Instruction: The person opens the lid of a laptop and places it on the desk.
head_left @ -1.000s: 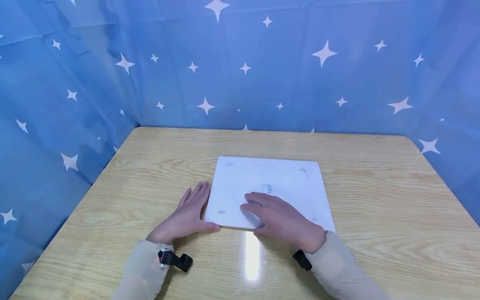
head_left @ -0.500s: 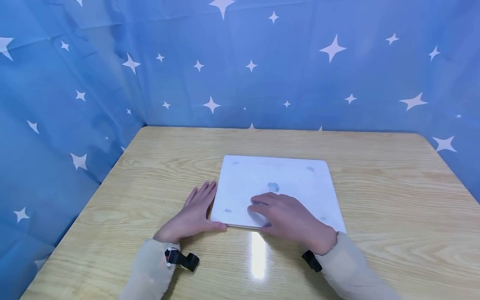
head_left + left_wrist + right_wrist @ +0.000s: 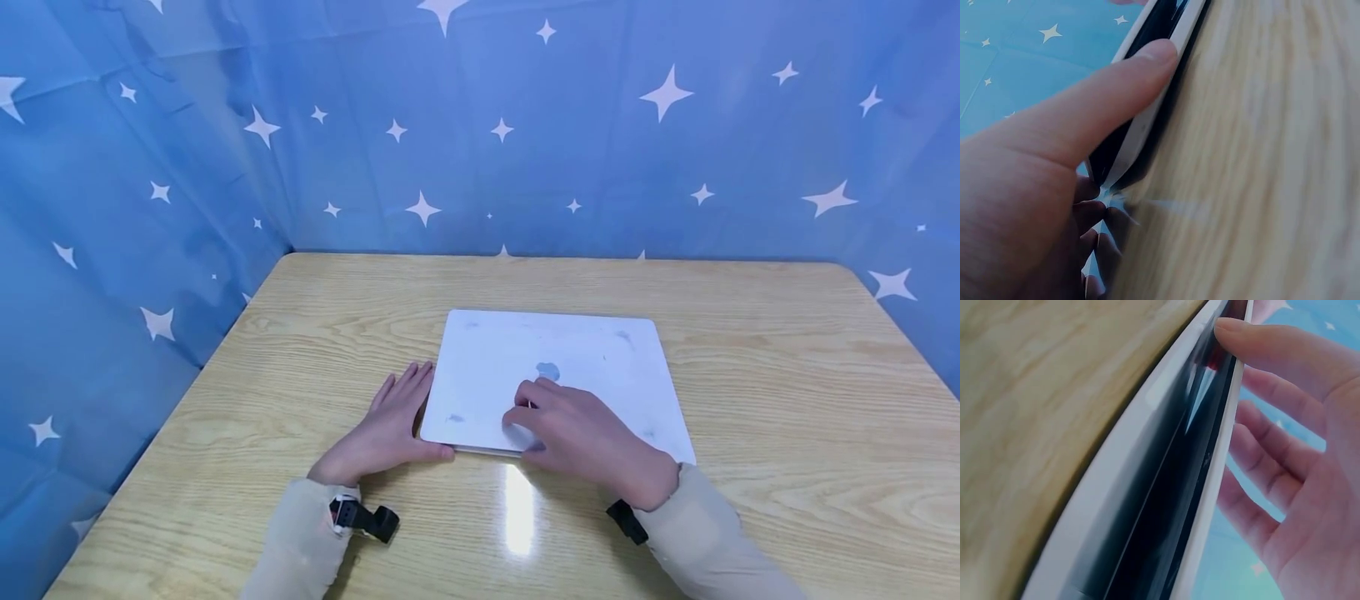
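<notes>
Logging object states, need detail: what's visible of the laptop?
The laptop looks silvery-white and metallic, round-cornered, its lid bearing a grey-blue apple logo and smudges. It lies on the wooden table, barely open, a dark gap along its front. Hands: the left hand touches its front edge by thumb; the right hand pinches the lid.

We stretch both forearms (image 3: 296,537) forward. Our left hand (image 3: 382,440) lies low, fingers (image 3: 409,385) straight and pointing ahead, thumb (image 3: 431,452) spread inward. Our right hand (image 3: 588,442) angles leftward, fingers (image 3: 1291,403) bent, thumb opposed beneath them, in a pinch.
</notes>
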`<state>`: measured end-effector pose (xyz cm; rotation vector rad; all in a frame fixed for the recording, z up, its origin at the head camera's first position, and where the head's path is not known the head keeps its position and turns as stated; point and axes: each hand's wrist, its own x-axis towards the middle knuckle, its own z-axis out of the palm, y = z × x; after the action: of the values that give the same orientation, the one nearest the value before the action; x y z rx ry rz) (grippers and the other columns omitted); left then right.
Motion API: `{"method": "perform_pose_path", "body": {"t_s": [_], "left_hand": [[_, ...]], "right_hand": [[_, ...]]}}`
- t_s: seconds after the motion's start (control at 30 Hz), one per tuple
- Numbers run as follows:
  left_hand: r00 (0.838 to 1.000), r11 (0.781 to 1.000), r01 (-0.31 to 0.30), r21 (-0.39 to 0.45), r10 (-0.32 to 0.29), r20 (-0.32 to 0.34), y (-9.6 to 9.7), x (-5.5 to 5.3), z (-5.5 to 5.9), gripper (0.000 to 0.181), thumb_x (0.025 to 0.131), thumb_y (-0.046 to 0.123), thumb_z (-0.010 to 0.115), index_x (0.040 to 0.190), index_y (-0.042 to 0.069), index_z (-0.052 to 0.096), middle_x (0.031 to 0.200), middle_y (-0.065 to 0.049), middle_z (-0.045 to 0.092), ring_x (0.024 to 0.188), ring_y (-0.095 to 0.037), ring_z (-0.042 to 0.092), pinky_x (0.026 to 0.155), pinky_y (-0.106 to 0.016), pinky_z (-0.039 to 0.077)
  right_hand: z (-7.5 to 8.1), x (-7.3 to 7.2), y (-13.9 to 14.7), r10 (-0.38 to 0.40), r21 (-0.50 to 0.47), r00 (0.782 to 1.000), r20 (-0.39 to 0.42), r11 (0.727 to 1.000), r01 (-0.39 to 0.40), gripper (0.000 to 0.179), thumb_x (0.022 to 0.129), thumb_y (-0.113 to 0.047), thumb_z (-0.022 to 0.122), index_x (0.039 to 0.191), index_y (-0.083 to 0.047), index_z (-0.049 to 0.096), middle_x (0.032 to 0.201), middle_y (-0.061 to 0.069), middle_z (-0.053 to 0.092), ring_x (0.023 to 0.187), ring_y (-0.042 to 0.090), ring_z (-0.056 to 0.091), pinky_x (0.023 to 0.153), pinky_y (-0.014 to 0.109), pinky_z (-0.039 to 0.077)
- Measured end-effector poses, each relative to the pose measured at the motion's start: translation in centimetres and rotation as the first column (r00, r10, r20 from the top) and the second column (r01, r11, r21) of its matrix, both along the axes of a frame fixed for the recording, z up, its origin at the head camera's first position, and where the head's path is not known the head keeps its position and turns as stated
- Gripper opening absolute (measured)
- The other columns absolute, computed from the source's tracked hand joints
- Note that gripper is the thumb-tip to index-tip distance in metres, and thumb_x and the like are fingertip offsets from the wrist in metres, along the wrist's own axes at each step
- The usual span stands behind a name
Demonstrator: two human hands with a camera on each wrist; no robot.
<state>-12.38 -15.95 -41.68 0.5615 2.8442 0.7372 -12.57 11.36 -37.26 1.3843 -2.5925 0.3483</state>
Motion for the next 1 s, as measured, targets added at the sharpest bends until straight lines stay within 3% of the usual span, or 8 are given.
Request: {"method": "perform_pose_path", "body": {"t_s": [0.23,0.4,0.7,1.0], "left_hand": [[1.000,1.000,0.005,-0.001,-0.005,-0.016,0.08,0.01,-0.11,0.112,0.063,0.070,0.060,0.144,0.013,0.009,0.149,-0.008,0.008,0.135,-0.021,-0.001,0.106,-0.043,-0.003],[1.000,1.000,0.003,0.012,-0.003,-0.017,0.06,0.01,-0.14,0.112,0.062,0.070,0.061,0.145,0.015,0.008,0.149,-0.008,0.009,0.135,-0.021,0.000,0.106,-0.043,-0.002],[1.000,1.000,-0.002,0.014,0.002,-0.019,0.02,-0.06,-0.06,0.110,0.063,0.073,0.057,0.145,0.017,0.009,0.149,-0.006,0.010,0.135,-0.020,0.000,0.106,-0.042,-0.002],[1.000,1.000,0.000,0.009,0.000,-0.011,0.08,0.05,-0.01,0.106,0.066,0.071,0.056,0.145,0.017,0.010,0.149,-0.006,0.010,0.135,-0.020,0.000,0.106,-0.042,-0.002]], "right_hand": [[0.14,0.21,-0.04,-0.008,0.016,1.000,0.012,1.000,0.007,0.023,0.068,-0.023,0.075,0.087,-0.021,0.063,0.076,-0.011,0.047,0.063,0.003,0.040,0.053,0.020,0.040],[0.30,0.36,-0.13,-0.016,0.008,0.999,0.050,1.000,0.016,0.015,0.071,-0.014,0.068,0.078,-0.022,0.057,0.068,-0.014,0.046,0.056,0.001,0.038,0.049,0.018,0.036],[0.49,0.43,-0.09,-0.004,-0.034,0.990,0.139,0.999,0.008,0.026,0.070,0.000,0.056,0.062,-0.022,0.043,0.057,-0.015,0.033,0.049,0.001,0.031,0.044,0.017,0.027],[0.62,0.58,-0.14,0.000,-0.021,0.994,0.110,1.000,0.003,0.027,0.071,0.000,0.056,0.061,-0.022,0.043,0.057,-0.016,0.032,0.048,0.001,0.029,0.044,0.017,0.025]]}}
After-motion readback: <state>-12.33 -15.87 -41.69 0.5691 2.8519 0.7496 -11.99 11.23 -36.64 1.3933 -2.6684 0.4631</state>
